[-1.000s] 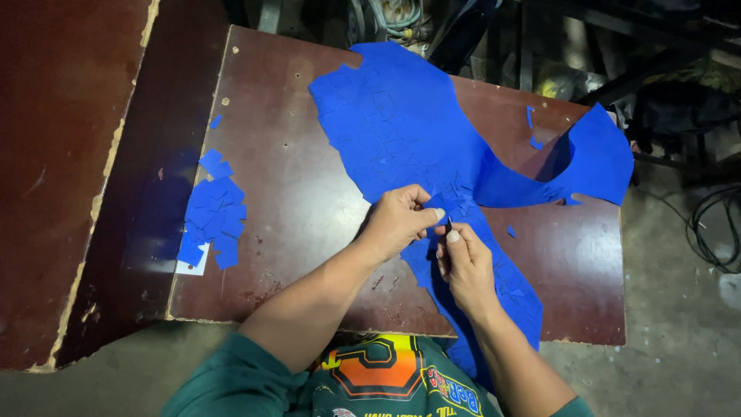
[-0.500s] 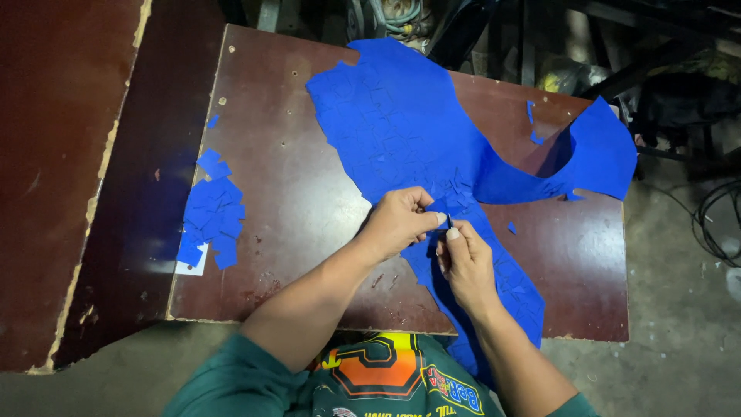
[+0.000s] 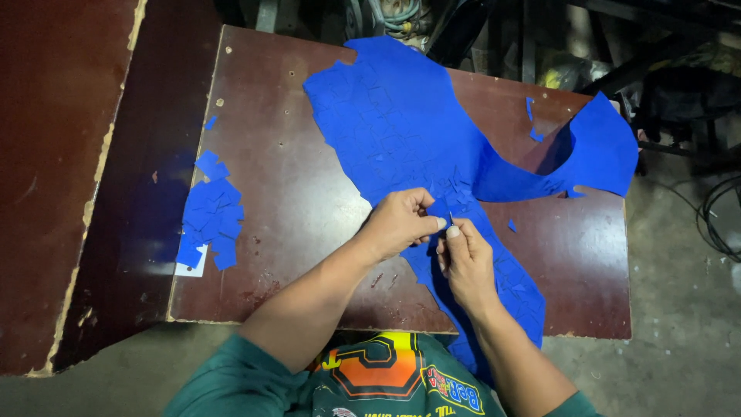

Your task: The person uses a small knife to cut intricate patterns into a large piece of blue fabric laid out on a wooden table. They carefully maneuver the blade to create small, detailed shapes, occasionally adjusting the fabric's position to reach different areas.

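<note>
A large irregular sheet of blue material [image 3: 401,123] lies across a dark brown wooden table [image 3: 293,193], scored with many small cut shapes. My left hand [image 3: 397,222] pinches the sheet near its narrow middle, fingers closed on a small blue piece. Right beside it, my right hand [image 3: 467,259] holds a thin pointed tool against the same spot, thumb up. The fingertips of both hands nearly touch. A strip of the sheet runs under my right hand and hangs over the table's near edge.
A pile of small blue cut pieces [image 3: 208,216] sits at the table's left edge on a white scrap. A second brown board [image 3: 54,154] lies to the left. Loose blue bits [image 3: 532,116] lie far right. Cables [image 3: 718,216] trail on the floor.
Both hands stay at the same spot on the sheet; the fingers have shifted only slightly. The sheet has not visibly moved.
</note>
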